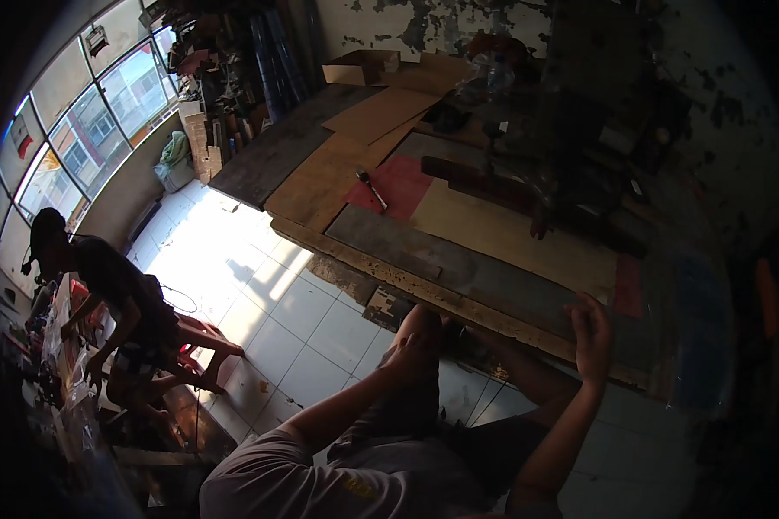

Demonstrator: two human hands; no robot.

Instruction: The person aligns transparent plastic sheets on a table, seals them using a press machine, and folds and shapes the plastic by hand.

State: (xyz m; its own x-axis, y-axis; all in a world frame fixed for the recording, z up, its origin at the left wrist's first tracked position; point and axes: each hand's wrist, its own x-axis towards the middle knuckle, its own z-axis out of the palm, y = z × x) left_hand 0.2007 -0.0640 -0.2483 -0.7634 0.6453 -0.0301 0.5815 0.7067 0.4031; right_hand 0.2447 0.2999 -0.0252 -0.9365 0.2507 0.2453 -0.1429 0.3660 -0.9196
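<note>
My left hand point(402, 353) lies on my bent knee with its fingers laid along the leg, and nothing shows in it. Beside the near edge of the workbench point(381, 246), my right hand point(590, 336) is raised with fingers loosely bent and apart, holding nothing. It is nearest to the right end of a long yellowish sheet with red ends point(493, 232), which lies flat on the bench. On the sheet's left red part rests a small tool with a dark head and lighter handle point(372, 190), perhaps a brush. A dark bar-shaped fixture point(472, 177) lies across the sheet's far side.
Brown cardboard pieces point(381, 114) and an open box point(359, 69) lie at the bench's far left. A co-worker point(104, 294) sits at the left by a cluttered table. Sunlight falls on the tiled floor point(294, 298). Dark machinery point(597, 130) stands at the back right.
</note>
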